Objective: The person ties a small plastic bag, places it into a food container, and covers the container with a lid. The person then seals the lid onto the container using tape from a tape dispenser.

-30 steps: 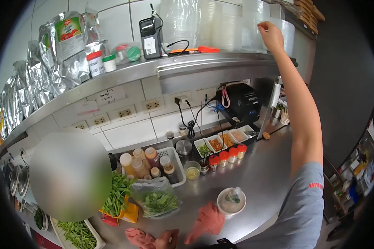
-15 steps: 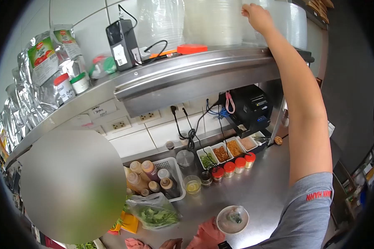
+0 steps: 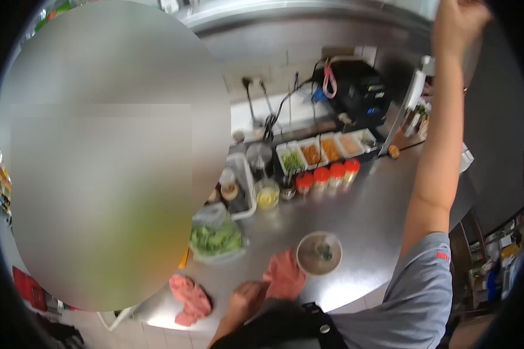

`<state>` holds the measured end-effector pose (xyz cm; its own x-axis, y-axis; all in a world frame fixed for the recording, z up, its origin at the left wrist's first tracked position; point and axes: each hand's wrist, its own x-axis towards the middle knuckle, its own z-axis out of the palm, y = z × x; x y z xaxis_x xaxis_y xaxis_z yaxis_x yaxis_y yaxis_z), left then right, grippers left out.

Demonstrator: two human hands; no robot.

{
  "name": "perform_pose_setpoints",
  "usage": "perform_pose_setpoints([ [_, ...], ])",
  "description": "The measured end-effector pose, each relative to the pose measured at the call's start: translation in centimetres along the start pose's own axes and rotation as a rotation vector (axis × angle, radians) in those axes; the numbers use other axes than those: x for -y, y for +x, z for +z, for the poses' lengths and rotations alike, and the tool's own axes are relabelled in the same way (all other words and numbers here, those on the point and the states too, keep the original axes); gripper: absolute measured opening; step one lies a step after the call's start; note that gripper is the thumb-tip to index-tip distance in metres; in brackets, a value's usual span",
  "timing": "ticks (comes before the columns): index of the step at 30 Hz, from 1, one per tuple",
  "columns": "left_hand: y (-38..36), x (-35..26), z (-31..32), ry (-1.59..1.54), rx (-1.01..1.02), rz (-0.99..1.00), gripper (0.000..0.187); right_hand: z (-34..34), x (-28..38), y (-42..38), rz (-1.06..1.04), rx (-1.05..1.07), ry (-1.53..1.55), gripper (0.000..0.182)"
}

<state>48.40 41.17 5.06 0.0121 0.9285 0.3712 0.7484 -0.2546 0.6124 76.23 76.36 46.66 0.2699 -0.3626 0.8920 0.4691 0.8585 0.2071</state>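
My right hand [image 3: 461, 20] is raised at the top right, blurred and partly cut off by the frame's top edge; its fingers look bent, and their grip is smeared. Low over the counter's near edge, my left hand [image 3: 248, 298] has its fingers curled together beside a pink cloth [image 3: 286, 276]. What those fingers hold, if anything, is hidden. Touching the cloth's right side is a round white bowl [image 3: 308, 266], with a clear bag of something dark green [image 3: 323, 251] inside. A second pink cloth [image 3: 190, 299] lies crumpled to the left.
A bag of leafy greens [image 3: 216, 238] and a white basket of bottles [image 3: 247, 212] stand left. Behind are a cup of yellow liquid [image 3: 267, 195], red-lidded jars [image 3: 321, 177], trays of chopped toppings [image 3: 311, 153] and a black printer [image 3: 355, 90]. A steel shelf [image 3: 285, 29] overhangs.
The view has tilted down, showing more of the counter's front. My right hand has left the stacked clear plastic on the shelf and moved right. My left hand now shows more fully.
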Motion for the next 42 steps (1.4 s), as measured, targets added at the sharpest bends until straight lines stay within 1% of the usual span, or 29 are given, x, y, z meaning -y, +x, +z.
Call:
perform_pose_setpoints([
  [1,0.5,0.1,0.0,-0.003,0.002,-0.001,0.017,-2.4,2.4,-1.6,0.049,0.174,0.091,0.059],
  [3,-0.5,-0.2,-0.3,-0.017,0.051,-0.047,0.017,-6.9,7.4,-7.0,0.238,-0.001,-0.121,0.009],
  [5,-0.4,-0.4,-0.3,-0.158,-0.04,-0.094,0.021,-9.7,13.2,-10.2,0.464,0.003,0.1,0.006],
  [6,-0.2,-0.6,-0.5,-0.215,-0.092,-0.141,0.025,-12.0,15.6,-12.9,0.652,0.117,0.21,0.009],
  [8,1.6,-2.0,-0.7,-0.27,-0.145,-0.198,0.029,-14.7,20.5,-17.2,1.289,0.462,0.127,0.012],
  [9,3.4,-3.4,-0.3,-0.48,-0.352,-0.216,0.032,-15.1,22.6,-20.0,1.418,0.642,0.275,0.013],
  [11,4.1,-3.9,0.1,-0.686,-0.561,-0.234,0.035,-16.4,28.1,-26.8,1.533,0.907,0.46,0.017],
  [13,3.1,-2.6,-0.1,-0.704,-0.301,-0.417,0.035,-16.8,31.0,-27.4,1.798,1.16,0.519,0.019],
  [14,2.8,-2.0,-0.2,-0.701,-0.297,-0.424,0.035,-17.3,30.8,-28.5,1.807,1.158,0.52,0.019],
  [16,2.4,-1.1,-0.4,-0.657,-0.268,-0.491,0.032,-18.6,28.6,-30.7,1.129,1.241,0.054,0.027],
  [17,2.4,-1.4,-0.8,-0.662,-0.311,-0.537,0.031,-18.8,27.7,-30.6,1.125,1.417,-0.108,0.045],
  [18,2.1,-1.1,-0.8,-0.665,-0.317,-0.542,0.031,-19.7,27.9,-32.1,1.12,1.425,-0.105,0.045],
  [20,1.1,0.2,-0.9,-0.655,-0.415,-0.508,0.03,-20.9,28.8,-36.1,0.874,1.552,-0.222,0.06],
  [21,0.4,0.5,-1.1,-0.65,-0.427,-0.556,0.03,-21.1,29.0,-36.4,0.848,1.656,-0.245,0.067],
  [22,-0.2,1.1,-1.1,-0.629,-0.486,-0.567,0.03,-20.3,29.2,-35.9,0.815,1.659,-0.183,0.067],
  [24,-2.1,2.0,-1.2,-0.621,-0.451,-0.58,0.031,-18.5,30.4,-34.3,0.752,1.613,-0.356,0.065],
  [25,-2.9,2.5,-1.3,-0.587,-0.525,-0.607,0.031,-17.2,30.8,-33.6,0.724,1.62,-0.267,0.065],
  [27,-4.4,3.0,-1.4,-0.595,-0.501,-0.572,0.032,-14.8,32.0,-32.3,0.9,1.503,0.094,0.063],
  [28,-4.9,2.9,-1.9,-0.574,-0.545,-0.591,0.032,-13.6,33.2,-31.9,0.885,1.512,0.149,0.063],
  [29,-5.2,2.8,-2.4,-0.67,-0.576,-0.622,0.034,-12.5,34.3,-31.6,1.319,1.54,0.502,0.061],
  [31,-6.6,3.4,-3.3,-0.814,-0.621,-0.643,0.035,-11.4,36.8,-32.5,1.463,1.629,0.921,0.047],
  [32,-7.4,3.8,-3.9,-0.81,-0.643,-0.644,0.035,-10.6,38.0,-32.8,1.447,1.64,0.941,0.047],
  [34,-9.3,4.8,-4.9,-0.942,-0.613,-0.638,0.039,-9.1,40.7,-33.0,1.818,1.665,1.154,0.034],
  [35,-10.6,5.9,-5.5,-0.939,-0.631,-0.64,0.039,-7.7,41.0,-31.4,1.726,1.669,1.066,0.025],
  [37,-13.8,8.8,-7.1,0.087,-0.361,-0.444,0.049,-5.7,40.5,-28.1,1.791,1.466,1.005,0.025],
  [38,-14.6,9.8,-7.6,0.09,-0.373,-0.459,0.049,-5.7,39.6,-27.7,1.833,1.304,1.081,0.025],
  [40,-15.7,11.6,-7.6,0.598,-0.144,-0.526,0.06,-4.7,40.3,-27.1,1.928,0.926,1.187,0.027],
  [41,-16.4,13.5,-6.9,0.598,-0.155,-0.549,0.06,-3.9,40.7,-27.8,1.9,0.993,1.174,0.027],
  [42,-17.3,15.9,-5.8,0.681,-0.03,-0.662,0.059,-3.3,41.3,-28.5,1.873,1.058,1.157,0.027],
])
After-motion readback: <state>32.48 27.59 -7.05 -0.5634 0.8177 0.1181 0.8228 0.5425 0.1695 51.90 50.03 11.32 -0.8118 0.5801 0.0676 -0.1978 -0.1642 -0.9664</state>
